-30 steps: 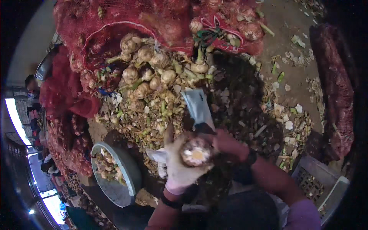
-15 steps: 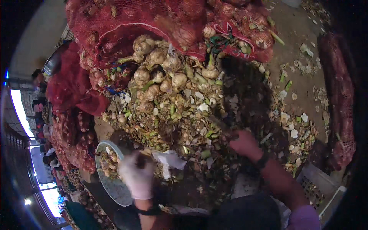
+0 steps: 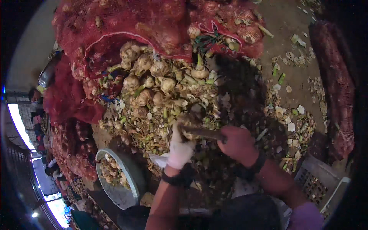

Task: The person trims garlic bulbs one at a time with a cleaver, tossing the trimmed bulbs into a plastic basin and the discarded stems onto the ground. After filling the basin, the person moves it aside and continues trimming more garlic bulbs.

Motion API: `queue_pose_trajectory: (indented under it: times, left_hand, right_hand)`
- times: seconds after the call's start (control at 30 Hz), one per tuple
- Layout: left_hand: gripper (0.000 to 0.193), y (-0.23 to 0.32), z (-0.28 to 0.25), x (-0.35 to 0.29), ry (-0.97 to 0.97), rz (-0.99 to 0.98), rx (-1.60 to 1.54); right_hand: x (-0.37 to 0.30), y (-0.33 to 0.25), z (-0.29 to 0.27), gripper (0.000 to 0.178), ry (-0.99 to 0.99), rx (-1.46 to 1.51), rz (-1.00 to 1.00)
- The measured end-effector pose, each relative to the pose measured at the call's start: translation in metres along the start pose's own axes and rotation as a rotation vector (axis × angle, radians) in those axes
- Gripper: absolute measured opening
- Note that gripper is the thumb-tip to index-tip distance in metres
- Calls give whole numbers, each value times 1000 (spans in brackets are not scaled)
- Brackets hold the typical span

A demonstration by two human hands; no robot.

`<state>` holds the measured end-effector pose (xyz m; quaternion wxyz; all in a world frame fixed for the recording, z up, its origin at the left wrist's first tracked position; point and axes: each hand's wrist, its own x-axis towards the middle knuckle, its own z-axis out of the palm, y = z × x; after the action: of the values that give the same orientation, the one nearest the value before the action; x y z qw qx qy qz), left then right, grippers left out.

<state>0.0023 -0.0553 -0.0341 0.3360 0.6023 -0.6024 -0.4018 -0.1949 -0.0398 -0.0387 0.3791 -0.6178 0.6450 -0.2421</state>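
Note:
My left hand (image 3: pixel 181 151), in a pale glove, is closed round a garlic bulb (image 3: pixel 194 119), which looks blurred and partly covered. Against that bulb lies the dark blade of a knife (image 3: pixel 205 133), pointing left, its handle wrapped in my right hand (image 3: pixel 239 146). Just beyond both hands, several whole garlic bulbs (image 3: pixel 168 84) with stem stubs rest on a heap of skins and cut stems (image 3: pixel 147 128). To the left of my left forearm stands a round grey basin (image 3: pixel 135 191) holding trimmed garlic (image 3: pixel 113 172).
Large red mesh sacks of garlic (image 3: pixel 126 19) rise at the far side, with another red sack (image 3: pixel 74 149) at the left. A long red mesh sack (image 3: pixel 333 92) lies at the right. A pale plastic crate (image 3: pixel 320 172) stands near my right elbow. Scraps litter the floor.
My left hand has swung from the basin rightward and up over the heap, where it meets the knife. My right hand has shifted slightly, and the blade now lies across the garlic bulb.

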Motion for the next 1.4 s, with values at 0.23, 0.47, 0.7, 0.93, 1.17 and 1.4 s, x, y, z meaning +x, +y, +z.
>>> queue_pose_trajectory:
  times: [0.23,0.47,0.7,0.93,1.17,1.4]
  left_hand:
    - [83,5,-1,-32,128,25,-256]
    - [87,17,2,-39,114,-83,-148]
    - [73,74,-8,-53,376,-14,-271]
    - [87,66,0,-47,-86,-17,-265]
    - [35,58,-28,-52,144,-424,-89]
    - [42,48,-81,19,123,237,923]
  right_hand:
    - [-11,-33,1,20,-3,-232,-469]
    - [-8,-5,20,23,102,-232,-513]
    - [9,33,-7,18,-323,-298,378]
    - [34,-9,28,25,-57,332,-714]
    - [10,-8,7,30,-246,-112,-217]
    - [7,59,38,34,-133,123,304]
